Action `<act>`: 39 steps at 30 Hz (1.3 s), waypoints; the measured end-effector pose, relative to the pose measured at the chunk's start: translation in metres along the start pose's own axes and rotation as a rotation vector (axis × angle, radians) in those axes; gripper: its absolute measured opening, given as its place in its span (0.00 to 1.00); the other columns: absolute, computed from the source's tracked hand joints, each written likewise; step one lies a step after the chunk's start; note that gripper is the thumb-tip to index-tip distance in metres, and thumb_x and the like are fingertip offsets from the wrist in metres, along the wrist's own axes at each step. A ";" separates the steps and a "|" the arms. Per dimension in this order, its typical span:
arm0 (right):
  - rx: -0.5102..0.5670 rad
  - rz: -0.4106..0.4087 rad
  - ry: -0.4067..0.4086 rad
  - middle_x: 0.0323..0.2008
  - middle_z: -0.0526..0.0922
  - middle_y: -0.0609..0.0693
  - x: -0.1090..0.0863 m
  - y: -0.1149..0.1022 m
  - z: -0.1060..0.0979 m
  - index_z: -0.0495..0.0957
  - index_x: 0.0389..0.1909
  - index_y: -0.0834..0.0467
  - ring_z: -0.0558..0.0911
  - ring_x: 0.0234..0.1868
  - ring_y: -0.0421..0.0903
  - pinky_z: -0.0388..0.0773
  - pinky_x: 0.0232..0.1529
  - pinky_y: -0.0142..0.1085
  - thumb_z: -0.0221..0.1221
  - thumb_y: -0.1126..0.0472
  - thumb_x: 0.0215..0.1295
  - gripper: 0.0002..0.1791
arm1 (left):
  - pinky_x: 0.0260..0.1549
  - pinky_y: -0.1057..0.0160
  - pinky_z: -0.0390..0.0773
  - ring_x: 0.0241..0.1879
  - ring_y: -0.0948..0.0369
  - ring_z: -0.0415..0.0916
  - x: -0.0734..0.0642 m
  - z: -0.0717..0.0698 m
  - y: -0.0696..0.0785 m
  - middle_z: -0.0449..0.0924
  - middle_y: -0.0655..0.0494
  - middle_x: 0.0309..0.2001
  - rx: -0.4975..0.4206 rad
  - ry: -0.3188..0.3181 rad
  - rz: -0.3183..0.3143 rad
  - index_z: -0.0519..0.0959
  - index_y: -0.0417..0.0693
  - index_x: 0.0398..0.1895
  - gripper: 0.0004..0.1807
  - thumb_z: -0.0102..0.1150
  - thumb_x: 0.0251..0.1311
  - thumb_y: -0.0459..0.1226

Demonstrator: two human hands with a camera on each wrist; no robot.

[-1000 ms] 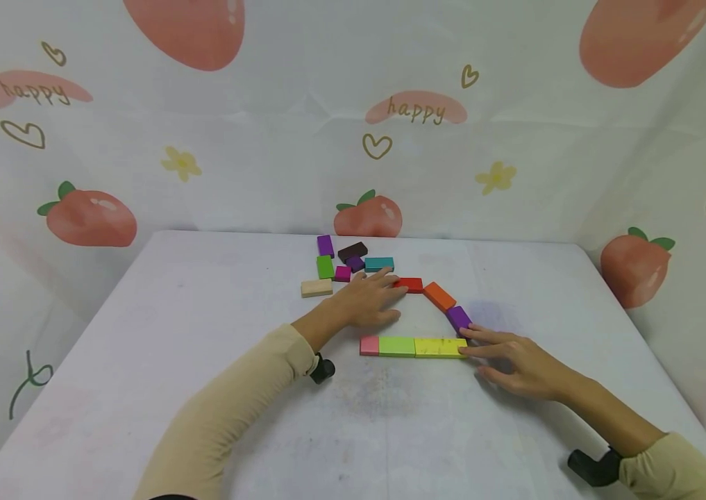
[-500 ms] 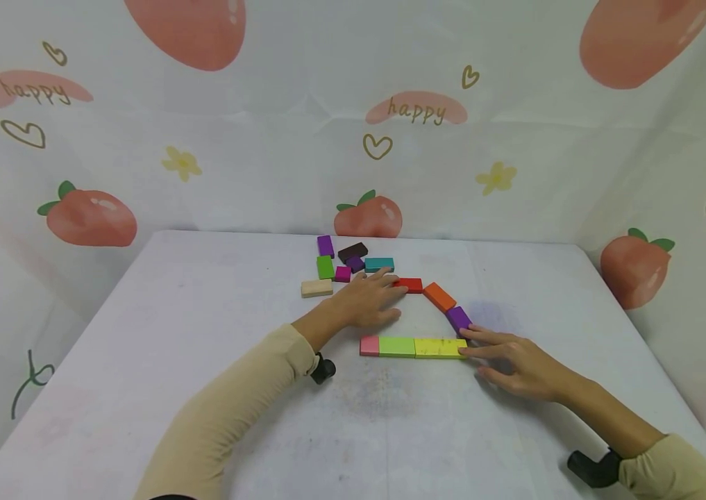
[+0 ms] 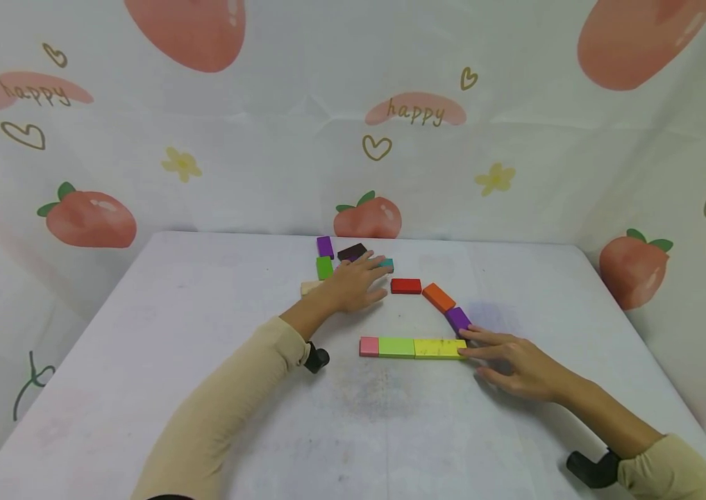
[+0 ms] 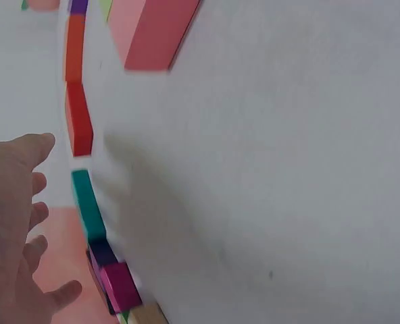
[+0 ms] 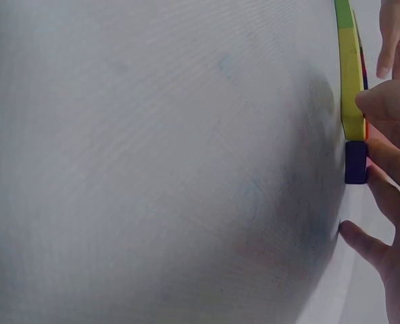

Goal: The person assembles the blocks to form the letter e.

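Observation:
My left hand [image 3: 353, 283] hovers with spread, extended fingers over loose blocks at the back, holding nothing. In the left wrist view a teal block [image 4: 88, 204], a magenta block [image 4: 121, 287] and a red block [image 4: 79, 120] lie near its fingers. My right hand [image 3: 518, 364] rests with relaxed fingers at the right end of a row: a pink block [image 3: 368, 346], a light green block [image 3: 396, 347] and a yellow block [image 3: 439, 348]. Its fingertips lie against the yellow block and the near end of a purple block [image 3: 458, 319]. An orange block [image 3: 439, 298] links purple and red.
Behind and beside my left hand lie another purple block [image 3: 325, 246], a green block [image 3: 324, 268], a dark brown block [image 3: 352, 251] and a partly hidden beige block [image 3: 309, 287]. The white table [image 3: 140, 361] meets a printed cloth backdrop [image 3: 265, 173] at its back edge.
My left hand has moved back and left, away from the red block and over the loose blocks. The red block now shows whole. My right hand has stayed put.

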State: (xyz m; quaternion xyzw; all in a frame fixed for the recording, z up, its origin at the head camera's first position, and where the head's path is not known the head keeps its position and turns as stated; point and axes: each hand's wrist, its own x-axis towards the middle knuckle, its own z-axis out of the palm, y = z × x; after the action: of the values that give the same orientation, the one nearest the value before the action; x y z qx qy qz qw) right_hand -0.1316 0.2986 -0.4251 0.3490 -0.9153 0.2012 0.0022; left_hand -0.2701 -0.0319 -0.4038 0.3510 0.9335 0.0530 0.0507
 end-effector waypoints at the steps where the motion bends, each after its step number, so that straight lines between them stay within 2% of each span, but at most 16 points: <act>1: 0.001 0.002 0.000 0.66 0.75 0.52 0.000 0.000 0.000 0.84 0.56 0.49 0.71 0.67 0.59 0.75 0.55 0.57 0.69 0.60 0.59 0.22 | 0.68 0.39 0.57 0.78 0.51 0.43 0.000 -0.001 -0.002 0.54 0.54 0.78 -0.001 0.002 -0.013 0.61 0.56 0.77 0.31 0.46 0.74 0.53; 7: 0.003 0.002 0.003 0.66 0.75 0.52 0.000 0.000 0.000 0.84 0.56 0.49 0.72 0.67 0.59 0.75 0.55 0.57 0.69 0.60 0.59 0.22 | 0.68 0.36 0.55 0.78 0.50 0.43 0.002 -0.003 -0.011 0.52 0.53 0.78 -0.015 -0.029 -0.088 0.60 0.55 0.77 0.33 0.47 0.73 0.53; 13: 0.009 -0.003 0.003 0.66 0.75 0.52 0.000 0.000 0.000 0.84 0.57 0.49 0.71 0.67 0.59 0.75 0.55 0.58 0.69 0.60 0.59 0.22 | 0.68 0.34 0.51 0.78 0.49 0.43 0.002 0.001 -0.017 0.54 0.52 0.78 -0.029 -0.065 -0.126 0.60 0.56 0.77 0.32 0.46 0.73 0.53; 17: 0.015 0.006 -0.007 0.67 0.74 0.52 0.000 -0.001 -0.001 0.83 0.57 0.49 0.71 0.68 0.59 0.74 0.56 0.58 0.69 0.60 0.60 0.22 | 0.68 0.34 0.50 0.78 0.49 0.42 0.000 0.003 -0.017 0.54 0.50 0.77 -0.037 -0.084 -0.125 0.60 0.55 0.77 0.33 0.46 0.73 0.53; 24: 0.020 0.021 -0.020 0.67 0.74 0.52 0.000 -0.001 -0.001 0.83 0.57 0.49 0.70 0.68 0.59 0.74 0.56 0.58 0.68 0.59 0.60 0.22 | 0.69 0.35 0.50 0.78 0.49 0.42 -0.006 0.004 -0.013 0.56 0.48 0.76 -0.008 -0.069 -0.110 0.61 0.55 0.77 0.33 0.48 0.72 0.54; 39: 0.016 0.016 -0.008 0.67 0.74 0.51 0.000 -0.001 -0.001 0.84 0.56 0.50 0.70 0.68 0.58 0.74 0.56 0.57 0.69 0.59 0.60 0.22 | 0.67 0.39 0.60 0.71 0.51 0.55 -0.023 0.000 -0.006 0.62 0.45 0.71 0.011 -0.044 -0.049 0.66 0.53 0.74 0.31 0.50 0.71 0.53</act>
State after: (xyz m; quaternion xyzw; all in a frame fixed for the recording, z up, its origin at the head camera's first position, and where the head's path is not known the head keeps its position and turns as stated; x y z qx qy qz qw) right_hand -0.1307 0.2983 -0.4241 0.3424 -0.9164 0.2072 -0.0061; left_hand -0.2567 -0.0511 -0.4038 0.3295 0.9407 0.0389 0.0706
